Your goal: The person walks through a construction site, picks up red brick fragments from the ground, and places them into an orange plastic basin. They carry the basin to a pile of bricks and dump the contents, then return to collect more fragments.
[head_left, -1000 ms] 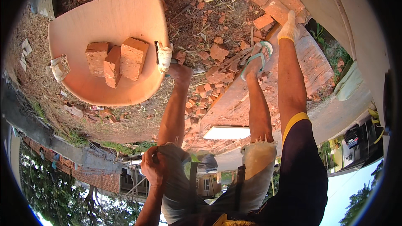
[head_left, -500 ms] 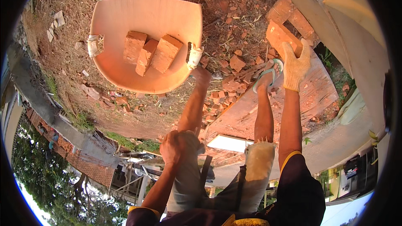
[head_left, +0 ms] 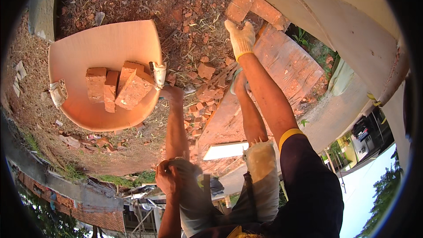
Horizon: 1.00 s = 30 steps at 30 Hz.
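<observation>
My right hand (head_left: 241, 38), in a pale knitted glove, reaches forward with fingers and thumb apart and nothing between them. Just beyond it lie two orange bricks (head_left: 240, 4), end to end at an angle on the ground. To the left, a shallow orange pan (head_left: 105, 35) with wrapped side handles rests on the soil. Several bricks sit in it; one brick (head_left: 135, 91) lies tilted over the others by the right handle. My bare left hand (head_left: 168, 177) rests at my left knee, its fingers curled in, with nothing visible in them.
A worn reddish board (head_left: 286, 68) lies under my right foot. Broken brick pieces (head_left: 202, 108) are scattered between my feet. A pale curved wall or sheet (head_left: 348, 31) borders the right side. A grey slab (head_left: 42, 9) stands at the far left.
The brick in my right hand has left it, and another brick now lies on those in the pan. The view has shifted right, and my gloved hand is now behind the two ground bricks.
</observation>
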Motion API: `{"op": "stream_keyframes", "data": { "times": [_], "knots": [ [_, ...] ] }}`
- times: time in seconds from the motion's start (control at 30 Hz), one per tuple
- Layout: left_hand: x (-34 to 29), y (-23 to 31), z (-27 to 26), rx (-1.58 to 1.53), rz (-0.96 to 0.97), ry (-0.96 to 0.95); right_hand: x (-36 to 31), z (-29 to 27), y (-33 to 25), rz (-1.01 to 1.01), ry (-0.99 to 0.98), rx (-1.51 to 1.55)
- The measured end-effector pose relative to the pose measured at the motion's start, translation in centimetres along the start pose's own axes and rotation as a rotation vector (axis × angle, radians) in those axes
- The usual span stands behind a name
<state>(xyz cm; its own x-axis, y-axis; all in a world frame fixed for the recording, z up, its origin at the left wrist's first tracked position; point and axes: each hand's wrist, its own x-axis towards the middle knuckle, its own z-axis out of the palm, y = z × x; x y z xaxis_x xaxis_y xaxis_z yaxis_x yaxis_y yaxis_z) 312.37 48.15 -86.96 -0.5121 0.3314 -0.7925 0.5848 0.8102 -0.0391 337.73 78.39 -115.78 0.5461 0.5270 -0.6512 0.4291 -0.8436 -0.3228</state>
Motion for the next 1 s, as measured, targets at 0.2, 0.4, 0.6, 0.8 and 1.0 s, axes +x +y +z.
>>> {"op": "stream_keyframes", "data": {
  "times": [0.2, 0.4, 0.6, 0.8, 1.0],
  "knots": [
    [0.7, -1.0, -2.1, 0.01, 0.057, 0.022, 9.4, 3.2, 0.5, -0.027, 0.112, -0.235],
    [1.4, -2.1, -2.5, 0.073, 0.048, 0.02, 8.3, 3.5, -1.0, 0.147, -0.048, -0.074],
    [1.4, -1.6, -2.1, 0.026, 0.024, 0.001, -5.5, -0.6, -4.8, -0.09, -0.56, 0.129],
    [1.2, -1.2, -1.1, 0.026, -0.056, -0.025, -21.2, 8.3, -13.5, -1.246, -0.697, -0.519],
    [0.8, -1.1, -0.7, -0.028, -0.065, -0.035, -29.5, 17.8, -16.8, -1.584, -0.887, -0.692]
  ]
}}
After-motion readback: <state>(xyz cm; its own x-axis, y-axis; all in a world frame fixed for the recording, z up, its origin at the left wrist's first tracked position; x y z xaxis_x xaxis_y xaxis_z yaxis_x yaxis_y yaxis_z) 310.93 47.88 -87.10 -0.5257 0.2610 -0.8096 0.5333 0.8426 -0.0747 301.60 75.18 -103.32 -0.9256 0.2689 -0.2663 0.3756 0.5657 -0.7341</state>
